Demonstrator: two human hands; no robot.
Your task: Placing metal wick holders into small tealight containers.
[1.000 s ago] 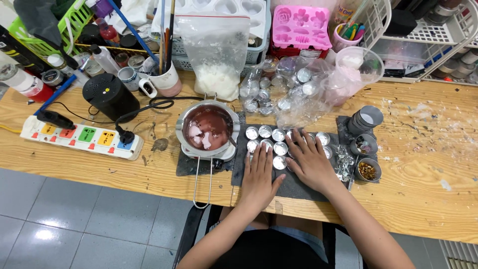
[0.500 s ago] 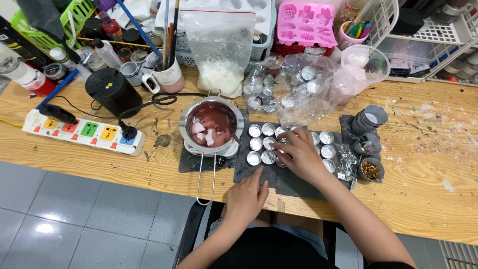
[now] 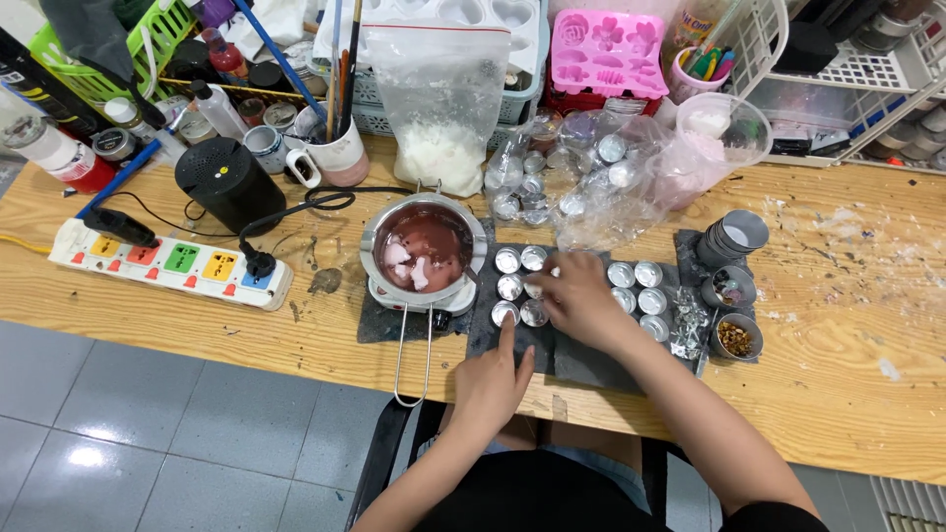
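Note:
Several small round metal cups (image 3: 522, 276) stand in rows on a dark mat (image 3: 581, 357) at the front of the wooden table. My right hand (image 3: 574, 296) lies over the middle of the rows, fingers bent down onto the cups. My left hand (image 3: 490, 379) rests at the mat's front edge, index finger stretched out and touching the front-left cup (image 3: 505, 313). Left of the mat a metal melting pot (image 3: 425, 253) with a long wire handle holds dark pink liquid with pale lumps in it.
A white power strip (image 3: 172, 264) and a black round device (image 3: 229, 184) sit to the left. Behind the mat are a clear bag of white flakes (image 3: 438, 118), bags of empty cups (image 3: 581, 167), a pink mould (image 3: 604, 51) and a brush mug (image 3: 335, 153). Small dark bowls (image 3: 734, 286) stand at the right.
My left hand drew back from the cups toward the table's front edge, then pointed its index finger onto the front-left cup. My right hand shifted left over the rows.

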